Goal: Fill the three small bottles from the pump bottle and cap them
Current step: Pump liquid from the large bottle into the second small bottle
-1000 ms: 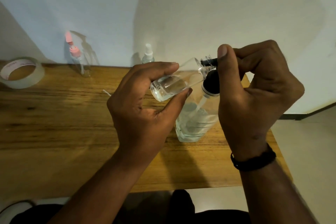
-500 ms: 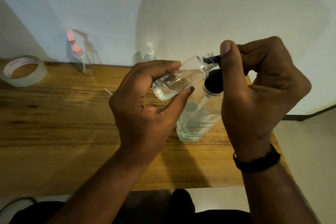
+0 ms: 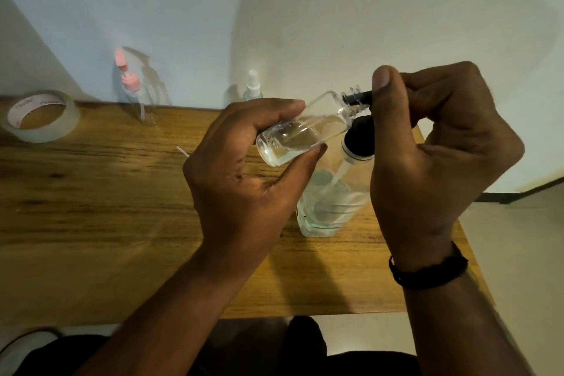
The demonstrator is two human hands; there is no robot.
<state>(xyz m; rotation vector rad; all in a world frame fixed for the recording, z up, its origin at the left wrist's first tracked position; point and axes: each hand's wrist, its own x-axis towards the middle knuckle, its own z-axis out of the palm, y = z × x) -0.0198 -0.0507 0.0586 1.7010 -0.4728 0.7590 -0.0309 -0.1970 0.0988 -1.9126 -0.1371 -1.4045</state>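
Wooden table (image 3: 91, 223) against a pale wall carries one pump bottle (image 3: 331, 204). Directly above it, the left hand (image 3: 244, 180) has its fingers (image 3: 274, 110) wrapped around one small clear bottle (image 3: 300, 131), tilted, its neck at the black spout; liquid fills only part of it. The right hand (image 3: 433, 149) closes over the pump head. Behind the pump bottle, by the wall, stand one white-topped bottle (image 3: 252, 90) and one pink-topped bottle (image 3: 137, 98). One tape roll (image 3: 41, 116) lies far left. Filling looks midway; at least this bottle's capping remains.
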